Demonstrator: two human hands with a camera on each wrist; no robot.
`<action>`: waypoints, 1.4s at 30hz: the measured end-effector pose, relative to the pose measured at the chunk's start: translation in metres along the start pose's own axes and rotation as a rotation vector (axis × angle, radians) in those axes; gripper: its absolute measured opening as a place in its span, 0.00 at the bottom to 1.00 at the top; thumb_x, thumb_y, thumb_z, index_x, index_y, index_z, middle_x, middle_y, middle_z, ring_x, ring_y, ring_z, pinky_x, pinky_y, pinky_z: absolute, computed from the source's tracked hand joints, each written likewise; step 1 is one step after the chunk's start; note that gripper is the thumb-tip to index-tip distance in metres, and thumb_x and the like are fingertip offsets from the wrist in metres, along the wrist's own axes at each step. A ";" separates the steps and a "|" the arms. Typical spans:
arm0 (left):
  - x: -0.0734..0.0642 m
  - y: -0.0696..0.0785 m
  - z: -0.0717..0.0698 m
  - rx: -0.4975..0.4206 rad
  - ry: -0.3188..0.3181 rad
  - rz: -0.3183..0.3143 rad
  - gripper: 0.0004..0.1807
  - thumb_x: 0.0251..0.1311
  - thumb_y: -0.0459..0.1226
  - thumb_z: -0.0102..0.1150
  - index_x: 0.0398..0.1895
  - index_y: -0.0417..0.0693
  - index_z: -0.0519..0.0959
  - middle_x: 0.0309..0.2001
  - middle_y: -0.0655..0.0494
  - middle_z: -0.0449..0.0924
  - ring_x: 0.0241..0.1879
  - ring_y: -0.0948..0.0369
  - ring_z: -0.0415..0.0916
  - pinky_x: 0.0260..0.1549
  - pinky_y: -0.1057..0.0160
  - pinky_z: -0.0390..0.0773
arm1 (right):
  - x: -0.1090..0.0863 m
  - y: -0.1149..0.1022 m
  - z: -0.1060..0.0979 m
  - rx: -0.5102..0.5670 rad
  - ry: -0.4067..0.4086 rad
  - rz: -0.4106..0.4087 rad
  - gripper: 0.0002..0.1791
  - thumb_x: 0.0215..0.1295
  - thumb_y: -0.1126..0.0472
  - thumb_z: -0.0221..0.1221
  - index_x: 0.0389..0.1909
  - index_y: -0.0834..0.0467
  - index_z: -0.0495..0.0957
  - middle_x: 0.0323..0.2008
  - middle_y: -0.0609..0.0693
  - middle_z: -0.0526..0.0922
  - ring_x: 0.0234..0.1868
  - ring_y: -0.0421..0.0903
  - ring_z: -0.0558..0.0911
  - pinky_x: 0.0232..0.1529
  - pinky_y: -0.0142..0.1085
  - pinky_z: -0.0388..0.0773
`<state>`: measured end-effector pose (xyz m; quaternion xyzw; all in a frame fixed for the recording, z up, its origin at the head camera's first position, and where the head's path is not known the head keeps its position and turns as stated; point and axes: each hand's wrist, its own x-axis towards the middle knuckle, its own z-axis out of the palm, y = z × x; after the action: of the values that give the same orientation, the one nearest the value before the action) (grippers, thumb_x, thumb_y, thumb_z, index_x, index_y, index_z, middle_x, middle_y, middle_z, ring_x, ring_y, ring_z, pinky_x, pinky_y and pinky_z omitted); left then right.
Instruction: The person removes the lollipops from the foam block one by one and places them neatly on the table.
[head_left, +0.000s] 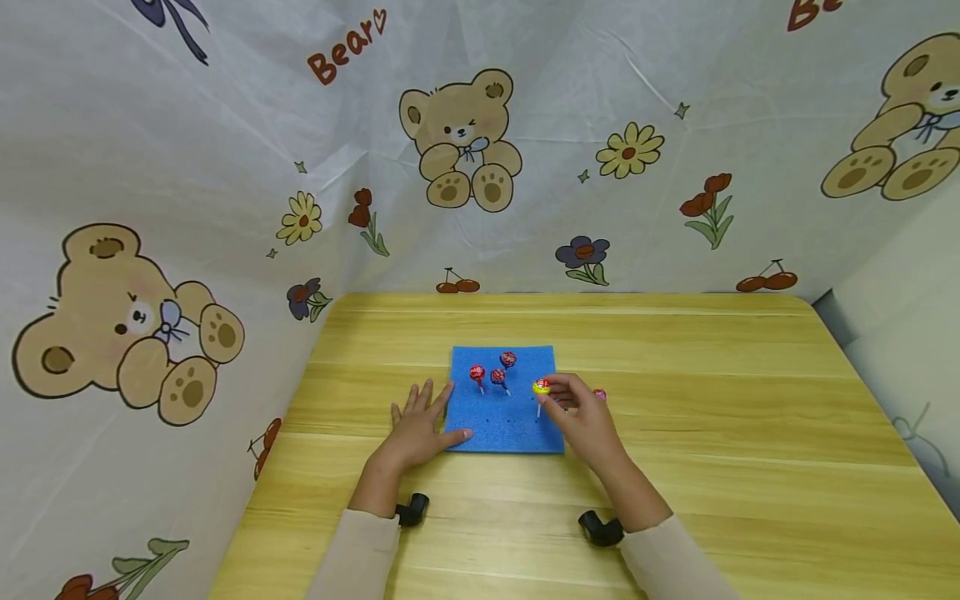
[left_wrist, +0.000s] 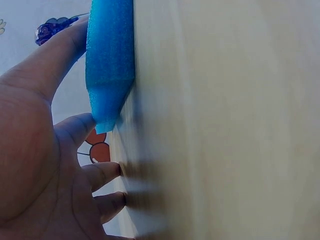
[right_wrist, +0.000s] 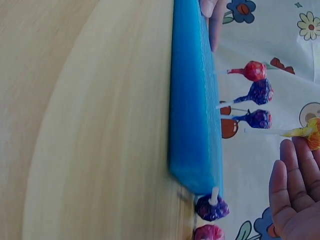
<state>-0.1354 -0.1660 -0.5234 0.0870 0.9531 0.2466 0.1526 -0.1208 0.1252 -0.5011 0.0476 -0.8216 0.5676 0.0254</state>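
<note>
A blue foam block (head_left: 498, 433) with small holes lies on the table. Between thumb and fingertips, my right hand (head_left: 588, 425) pinches a yellow lollipop (head_left: 541, 387) by its head. Its white stick points down at the block, and in the right wrist view the tip is apart from the surface. My left hand (head_left: 416, 433) spreads its fingers at the block's left side, thumb on top. A red lollipop (right_wrist: 254, 71) and two dark purple-blue lollipops (right_wrist: 261, 92) stand stick-down in the foam.
Past the block's right edge lie a purple lollipop (right_wrist: 212, 207) and a pink lollipop (right_wrist: 209, 232), partly behind my right hand in the head view. The wooden table (head_left: 750, 433) meets a bear-printed cloth (head_left: 547, 100) at its back and left.
</note>
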 end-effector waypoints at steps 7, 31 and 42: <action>0.000 -0.001 0.000 -0.001 -0.002 -0.003 0.52 0.59 0.66 0.61 0.82 0.65 0.49 0.83 0.43 0.38 0.82 0.39 0.29 0.70 0.23 0.30 | -0.003 0.009 -0.014 0.016 0.027 0.015 0.18 0.70 0.57 0.64 0.58 0.56 0.78 0.49 0.53 0.84 0.47 0.44 0.82 0.46 0.26 0.81; 0.001 -0.001 0.001 0.001 -0.004 0.005 0.52 0.59 0.66 0.61 0.82 0.65 0.49 0.83 0.43 0.38 0.82 0.39 0.28 0.70 0.23 0.30 | -0.008 0.030 -0.057 -0.061 0.149 0.091 0.20 0.72 0.61 0.60 0.61 0.62 0.75 0.53 0.60 0.82 0.44 0.27 0.77 0.47 0.16 0.73; 0.001 -0.001 0.001 0.000 0.000 0.007 0.52 0.59 0.66 0.61 0.82 0.65 0.49 0.83 0.43 0.38 0.82 0.39 0.29 0.70 0.23 0.30 | -0.014 0.046 -0.070 -0.062 0.169 0.110 0.20 0.73 0.56 0.60 0.61 0.60 0.75 0.53 0.60 0.81 0.44 0.25 0.77 0.46 0.16 0.75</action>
<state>-0.1363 -0.1660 -0.5246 0.0900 0.9528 0.2471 0.1516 -0.1132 0.2075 -0.5204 -0.0464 -0.8350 0.5445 0.0647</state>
